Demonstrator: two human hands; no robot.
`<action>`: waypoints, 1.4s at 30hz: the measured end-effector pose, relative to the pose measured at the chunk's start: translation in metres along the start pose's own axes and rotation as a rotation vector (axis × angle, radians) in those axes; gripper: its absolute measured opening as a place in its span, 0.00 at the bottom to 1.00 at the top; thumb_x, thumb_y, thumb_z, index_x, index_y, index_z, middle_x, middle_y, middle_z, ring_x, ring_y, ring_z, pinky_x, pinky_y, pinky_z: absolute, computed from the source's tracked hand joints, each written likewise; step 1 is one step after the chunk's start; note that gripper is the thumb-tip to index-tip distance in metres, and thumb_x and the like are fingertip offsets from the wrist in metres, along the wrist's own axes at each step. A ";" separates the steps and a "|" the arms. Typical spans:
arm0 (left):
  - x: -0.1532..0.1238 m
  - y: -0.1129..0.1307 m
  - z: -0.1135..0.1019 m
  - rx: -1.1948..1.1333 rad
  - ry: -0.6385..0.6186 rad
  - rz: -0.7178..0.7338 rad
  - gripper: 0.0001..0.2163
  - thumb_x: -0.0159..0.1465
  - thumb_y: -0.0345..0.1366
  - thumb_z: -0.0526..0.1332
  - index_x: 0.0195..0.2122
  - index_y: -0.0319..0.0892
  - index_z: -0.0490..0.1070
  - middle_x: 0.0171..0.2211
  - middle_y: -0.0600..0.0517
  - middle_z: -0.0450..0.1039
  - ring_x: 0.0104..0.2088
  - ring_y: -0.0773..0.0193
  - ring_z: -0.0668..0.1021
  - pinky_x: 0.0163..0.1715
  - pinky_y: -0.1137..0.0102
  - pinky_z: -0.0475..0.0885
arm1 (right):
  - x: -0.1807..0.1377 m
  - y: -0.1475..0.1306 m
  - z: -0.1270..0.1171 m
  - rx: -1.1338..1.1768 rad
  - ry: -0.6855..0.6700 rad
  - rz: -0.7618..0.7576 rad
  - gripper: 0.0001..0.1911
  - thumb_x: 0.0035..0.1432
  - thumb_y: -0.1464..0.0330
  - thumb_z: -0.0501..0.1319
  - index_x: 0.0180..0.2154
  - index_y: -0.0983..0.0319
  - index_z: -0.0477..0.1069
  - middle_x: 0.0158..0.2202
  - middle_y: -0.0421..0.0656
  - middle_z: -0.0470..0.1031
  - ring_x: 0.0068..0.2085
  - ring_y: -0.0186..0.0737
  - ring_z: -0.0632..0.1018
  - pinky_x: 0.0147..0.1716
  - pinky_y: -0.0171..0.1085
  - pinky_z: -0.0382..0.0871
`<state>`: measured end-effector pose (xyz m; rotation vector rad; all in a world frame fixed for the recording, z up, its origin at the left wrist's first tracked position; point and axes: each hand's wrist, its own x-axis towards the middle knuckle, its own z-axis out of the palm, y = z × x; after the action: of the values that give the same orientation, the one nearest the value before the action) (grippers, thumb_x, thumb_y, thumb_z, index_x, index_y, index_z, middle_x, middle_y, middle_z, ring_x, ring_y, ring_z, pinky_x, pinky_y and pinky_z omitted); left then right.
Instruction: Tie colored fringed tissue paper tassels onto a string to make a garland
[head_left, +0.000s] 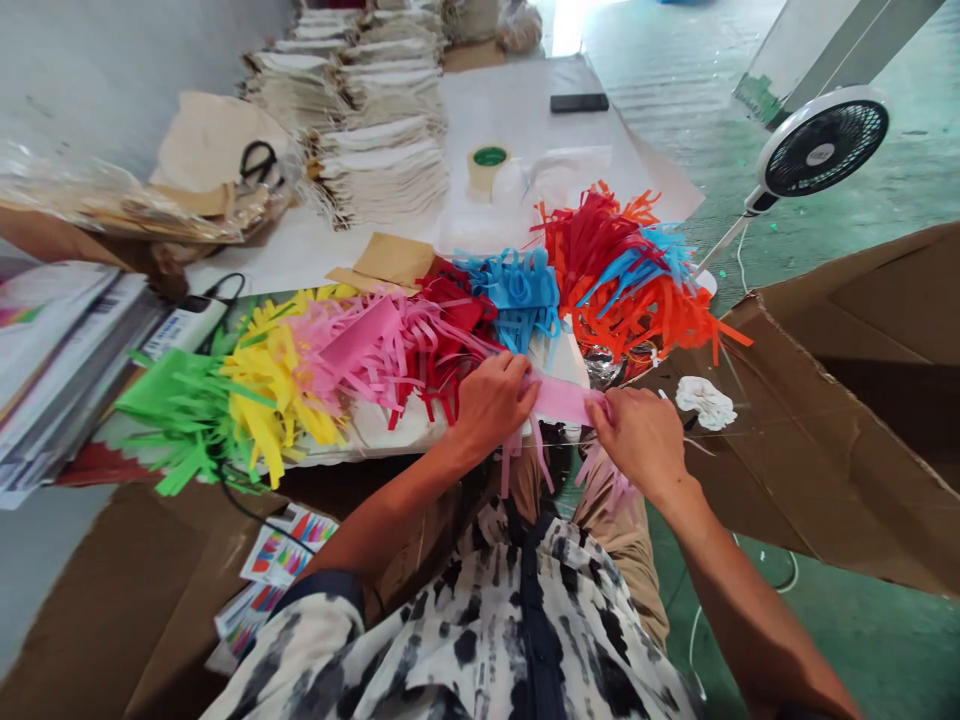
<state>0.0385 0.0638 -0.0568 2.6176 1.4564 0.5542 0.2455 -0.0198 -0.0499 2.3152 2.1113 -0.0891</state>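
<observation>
Between my two hands a pink fringed paper strip [564, 400] is stretched over the table's front edge, its cut tassels hanging down. My left hand [495, 400] grips one end, close to the dark red fringe bundle [442, 350]. The other end is pinched in my right hand [641, 435]. Along the table edge to the left lie pink fringe [367, 340], yellow fringe [277, 370] and green fringe [180, 410]. Beyond my hands are a blue fringe bundle [521, 285] and a heap of red and orange fringe [637, 290].
Stacks of whitish sheets [390, 150] stand at the back, near a tape roll [489, 172] and a black phone-like object [579, 103]. A fan [821, 152] rises at right above an open cardboard box [840, 400]. Packets [75, 340] lie left; crumpled white tissue [705, 402] sits right.
</observation>
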 end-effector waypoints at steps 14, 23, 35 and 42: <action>-0.052 0.023 0.025 -0.056 -0.009 0.467 0.26 0.72 0.46 0.62 0.66 0.36 0.69 0.66 0.40 0.71 0.69 0.47 0.70 0.71 0.51 0.64 | -0.004 -0.007 -0.001 -0.027 0.023 0.034 0.21 0.75 0.62 0.49 0.39 0.63 0.77 0.38 0.52 0.81 0.42 0.50 0.79 0.37 0.43 0.52; -0.042 0.017 0.016 -0.050 -0.106 0.472 0.25 0.72 0.45 0.62 0.67 0.42 0.69 0.66 0.41 0.72 0.69 0.49 0.71 0.76 0.44 0.52 | -0.008 -0.001 0.002 0.022 0.086 0.040 0.18 0.73 0.60 0.53 0.39 0.63 0.75 0.38 0.52 0.81 0.42 0.51 0.79 0.38 0.43 0.54; -0.071 0.033 0.011 0.010 -0.079 0.387 0.24 0.71 0.47 0.62 0.67 0.52 0.70 0.66 0.41 0.70 0.67 0.44 0.71 0.74 0.34 0.48 | -0.059 0.014 0.006 0.121 0.360 -0.342 0.24 0.65 0.73 0.58 0.61 0.62 0.73 0.61 0.49 0.78 0.63 0.52 0.73 0.65 0.53 0.56; -0.057 0.002 -0.008 -0.041 -0.095 0.423 0.16 0.72 0.45 0.62 0.60 0.52 0.77 0.61 0.47 0.77 0.65 0.51 0.74 0.75 0.38 0.45 | -0.067 0.017 0.040 0.107 0.410 -0.354 0.20 0.71 0.71 0.59 0.62 0.62 0.73 0.61 0.48 0.78 0.61 0.47 0.78 0.70 0.55 0.53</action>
<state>0.0101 0.0142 -0.0635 2.8835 0.8546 0.4772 0.2548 -0.0896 -0.0871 2.1283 2.7587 0.3052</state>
